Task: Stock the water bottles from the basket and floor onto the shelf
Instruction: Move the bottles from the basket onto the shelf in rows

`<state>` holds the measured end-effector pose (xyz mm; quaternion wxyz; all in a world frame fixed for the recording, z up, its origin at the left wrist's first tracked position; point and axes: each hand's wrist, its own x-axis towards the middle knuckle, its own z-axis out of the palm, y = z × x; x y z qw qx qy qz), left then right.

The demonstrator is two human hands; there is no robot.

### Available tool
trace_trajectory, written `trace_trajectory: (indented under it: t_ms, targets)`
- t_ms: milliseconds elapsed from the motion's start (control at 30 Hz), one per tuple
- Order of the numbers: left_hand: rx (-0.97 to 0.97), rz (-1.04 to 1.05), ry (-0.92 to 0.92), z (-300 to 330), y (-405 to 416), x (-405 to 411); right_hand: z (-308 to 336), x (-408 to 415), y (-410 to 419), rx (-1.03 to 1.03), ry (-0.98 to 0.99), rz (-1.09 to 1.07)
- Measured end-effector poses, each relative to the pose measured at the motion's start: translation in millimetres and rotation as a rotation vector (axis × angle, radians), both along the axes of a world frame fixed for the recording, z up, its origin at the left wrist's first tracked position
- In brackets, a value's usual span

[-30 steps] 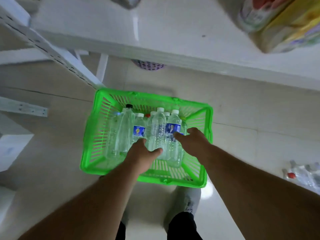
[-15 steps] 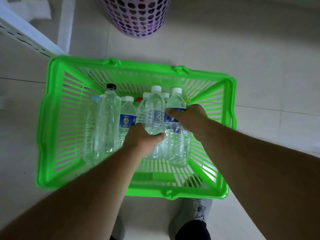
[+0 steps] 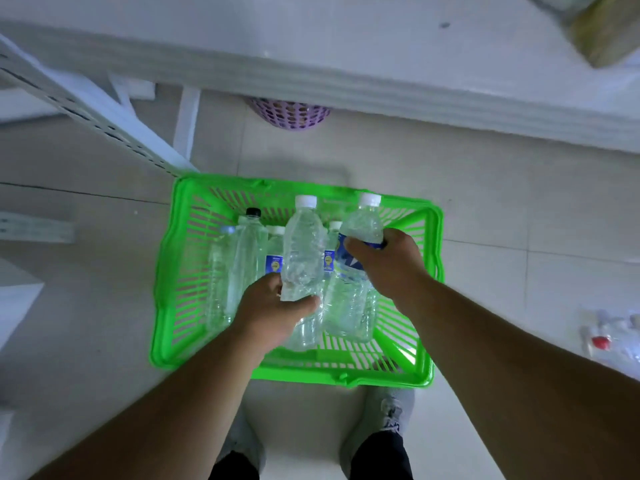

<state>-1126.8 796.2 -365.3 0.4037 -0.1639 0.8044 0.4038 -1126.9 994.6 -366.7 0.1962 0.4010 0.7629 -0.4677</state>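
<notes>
1. At frame centre, a green basket (image 3: 166,299) sits on pale floor tile, its far rim near the white shelf edge (image 3: 346,88) that crosses the upper frame.
2. The left hand (image 3: 273,313) grips a clear white-capped bottle (image 3: 303,247) low on its body, fingers curled round it, the cap raised above the basket's far rim.
3. The right hand (image 3: 391,261) clamps a blue-labelled bottle (image 3: 356,271) at its middle, just beside the first.
4. More bottles stand in the basket's left half, among them a black-capped bottle (image 3: 247,258).
5. Bare tile lies open left and right of the basket; loose bottles (image 3: 609,337), blurred, lie at the right edge.
6. A purple perforated bin (image 3: 291,116) peeks from under the shelf.
</notes>
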Motion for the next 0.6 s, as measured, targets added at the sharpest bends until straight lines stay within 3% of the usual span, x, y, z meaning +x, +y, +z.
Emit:
trace_trajectory:
  t_ms: [600]
  targets:
    - [0.251,-0.087,0.284,483,-91,-6,534,17,-60,-0.019,0.453,0.084]
